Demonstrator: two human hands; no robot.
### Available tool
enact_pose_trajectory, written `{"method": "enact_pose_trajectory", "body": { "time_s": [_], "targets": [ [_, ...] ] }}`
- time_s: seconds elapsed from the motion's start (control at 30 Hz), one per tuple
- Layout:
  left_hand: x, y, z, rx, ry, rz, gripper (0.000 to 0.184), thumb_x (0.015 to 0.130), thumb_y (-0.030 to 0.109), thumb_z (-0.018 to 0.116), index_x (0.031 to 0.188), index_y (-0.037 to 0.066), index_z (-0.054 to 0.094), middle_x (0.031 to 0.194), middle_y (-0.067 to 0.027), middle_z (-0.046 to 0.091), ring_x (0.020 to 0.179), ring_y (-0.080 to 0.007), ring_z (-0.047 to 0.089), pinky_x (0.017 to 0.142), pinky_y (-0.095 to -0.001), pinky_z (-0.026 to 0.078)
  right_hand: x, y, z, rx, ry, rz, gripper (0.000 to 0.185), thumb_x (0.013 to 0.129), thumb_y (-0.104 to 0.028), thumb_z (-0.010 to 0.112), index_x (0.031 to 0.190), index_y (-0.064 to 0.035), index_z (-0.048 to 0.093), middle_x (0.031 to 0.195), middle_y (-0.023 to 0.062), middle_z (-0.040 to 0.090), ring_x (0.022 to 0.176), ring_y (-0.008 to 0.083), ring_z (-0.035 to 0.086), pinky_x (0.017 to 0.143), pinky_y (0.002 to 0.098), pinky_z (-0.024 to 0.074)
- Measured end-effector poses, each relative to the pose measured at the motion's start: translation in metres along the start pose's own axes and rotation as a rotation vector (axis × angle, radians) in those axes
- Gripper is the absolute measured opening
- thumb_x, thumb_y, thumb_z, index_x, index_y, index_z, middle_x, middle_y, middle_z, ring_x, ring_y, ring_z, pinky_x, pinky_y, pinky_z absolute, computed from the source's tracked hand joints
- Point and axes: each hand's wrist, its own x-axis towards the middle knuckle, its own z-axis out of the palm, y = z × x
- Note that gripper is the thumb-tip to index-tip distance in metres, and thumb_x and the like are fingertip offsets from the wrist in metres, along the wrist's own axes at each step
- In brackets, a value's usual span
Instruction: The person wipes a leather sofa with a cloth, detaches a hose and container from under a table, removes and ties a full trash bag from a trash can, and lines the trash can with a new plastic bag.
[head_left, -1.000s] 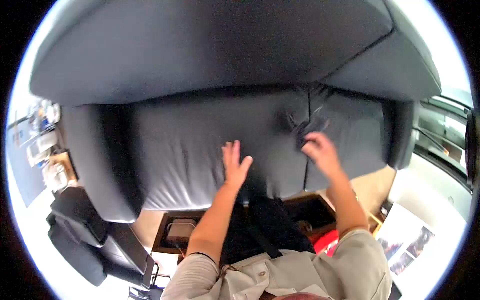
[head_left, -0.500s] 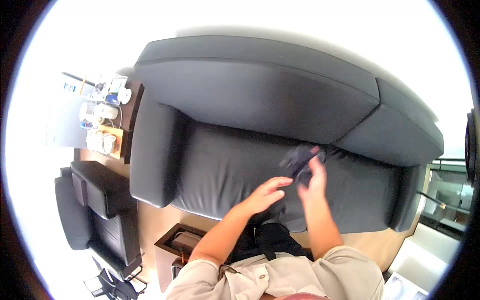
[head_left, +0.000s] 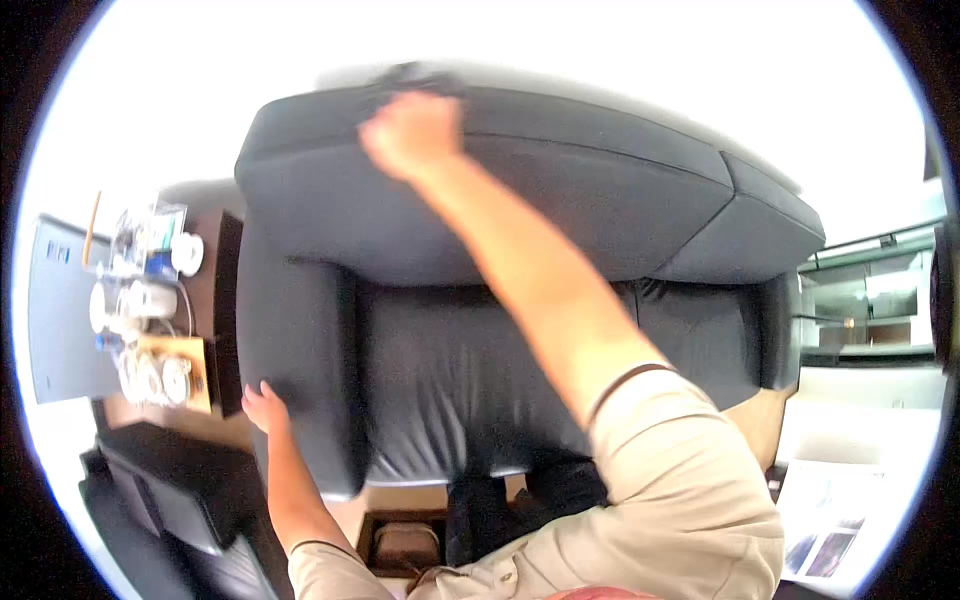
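My right hand [head_left: 412, 132] reaches far forward to the top of the black sofa's backrest [head_left: 590, 120], its fingers closed and blurred by motion. Beneath and behind its knuckles shows a dark, crumpled cloth [head_left: 410, 76], mostly hidden by the hand, at the backrest's upper edge near the wall. Down at the left, my left hand [head_left: 265, 408] touches the outer side of the sofa's left armrest [head_left: 300, 380], fingers apart and holding nothing.
Left of the sofa stands a dark side table [head_left: 222, 270] with white cups, a clear holder and a wooden tray [head_left: 195, 375]. A black armchair [head_left: 180, 490] sits at the lower left. A glass cabinet [head_left: 870, 300] is at the right, and a brown box [head_left: 405, 540] by my legs.
My right hand has gone from above the seat up and left to the backrest top with the dark cloth. My left hand has moved left to the armrest. My view has shifted left.
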Motion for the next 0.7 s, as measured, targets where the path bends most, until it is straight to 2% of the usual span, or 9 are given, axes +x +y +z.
{"method": "enact_pose_trajectory", "body": {
  "time_s": [0.03,0.07,0.1,0.17,0.23,0.37,0.5,0.6,0.7],
  "targets": [
    [0.019,-0.008,0.025,-0.01,-0.021,-0.112,0.051,0.09,0.041,0.049,0.127,0.005,0.046,0.129,-0.0154,0.046,0.119,-0.0326,0.043,0.099,-0.0423,0.036,0.019,-0.039,0.021,0.099,0.022,-0.057,0.036,0.08,-0.038,0.045,0.078,-0.0113,0.07,0.092,0.0106,0.065,0.092,0.0276,0.059,0.073,0.0498,0.0432],
    [0.018,0.017,0.016,-0.007,-0.064,-0.299,0.055,0.09,0.048,0.043,0.129,0.009,0.044,0.132,-0.0117,0.045,0.122,-0.0307,0.04,0.099,-0.0511,0.033,0.028,-0.069,0.023,0.193,0.002,-0.111,0.043,0.08,-0.045,0.045,0.103,-0.0159,0.067,0.114,0.0127,0.056,0.112,0.0275,0.05,0.093,0.0496,0.0329],
    [0.019,0.041,0.017,-0.01,-0.078,-0.288,0.055,0.09,0.048,0.043,0.129,0.009,0.044,0.132,-0.0117,0.045,0.122,-0.0307,0.04,0.099,-0.0511,0.033,0.033,-0.087,0.034,0.243,0.033,-0.19,0.044,0.081,-0.046,0.047,0.113,-0.0196,0.062,0.123,0.0133,0.052,0.12,0.0267,0.044,0.099,0.0512,0.0284],
    [0.018,0.064,0.009,0.196,0.072,-0.393,0.054,0.09,0.049,0.042,0.131,0.013,0.043,0.134,-0.0085,0.042,0.126,-0.0279,0.037,0.099,-0.0585,0.028,0.033,-0.076,0.041,0.244,0.167,-0.266,0.04,0.08,-0.043,0.051,0.114,-0.0224,0.062,0.125,0.01,0.053,0.118,0.0252,0.047,0.097,0.0501,0.0335],
    [0.027,0.075,-0.004,0.189,0.054,-0.421,0.055,0.09,0.049,0.042,0.133,0.015,0.041,0.137,-0.0079,0.04,0.13,-0.0268,0.032,0.1,-0.0607,0.024,0.024,-0.044,0.021,0.271,0.147,-0.15,0.038,0.079,-0.038,0.053,0.113,-0.0224,0.062,0.111,0.0069,0.062,0.103,0.0229,0.058,0.088,0.04,0.0454],
    [0.041,0.068,0.011,0.28,0.106,-0.4,0.051,0.091,0.042,0.041,0.134,0.016,0.041,0.138,-0.0068,0.04,0.13,-0.0253,0.032,0.103,-0.0573,0.021,0.021,0.049,0.026,-0.112,-0.102,0.316,0.049,0.084,-0.041,0.04,0.119,-0.0108,0.056,0.122,0.0132,0.055,0.11,0.0328,0.052,0.093,0.0426,0.0406],
    [0.058,0.058,0.009,0.317,-0.021,-0.154,0.053,0.092,0.036,0.041,0.139,0.013,0.032,0.143,-0.0065,0.033,0.134,-0.0251,0.026,0.107,-0.0534,0.018,0.073,0.019,0.067,-0.075,-0.048,0.278,0.051,0.085,-0.042,0.039,0.11,-0.0025,0.059,0.113,0.0192,0.058,0.103,0.0386,0.054,0.09,0.0455,0.0408],
    [0.061,0.052,0.01,0.193,-0.017,-0.162,0.055,0.09,0.033,0.043,0.139,0.013,0.031,0.143,-0.0084,0.033,0.134,-0.0266,0.026,0.109,-0.0476,0.016,0.099,-0.115,0.066,0.184,0.139,-0.226,0.035,0.083,-0.03,0.05,0.1,-0.0017,0.062,0.097,0.0181,0.062,0.088,0.0394,0.057,0.081,0.0474,0.044],
    [0.061,0.046,0.02,0.074,0.033,-0.136,0.058,0.087,0.031,0.048,0.138,0.011,0.031,0.141,-0.0106,0.033,0.134,-0.0282,0.024,0.11,-0.0479,0.012,0.057,-0.24,0.074,0.375,0.224,-0.58,0.029,0.067,-0.021,0.062,0.092,-0.008,0.065,0.088,0.0126,0.063,0.083,0.0313,0.058,0.073,0.0431,0.046]
  ]
}}
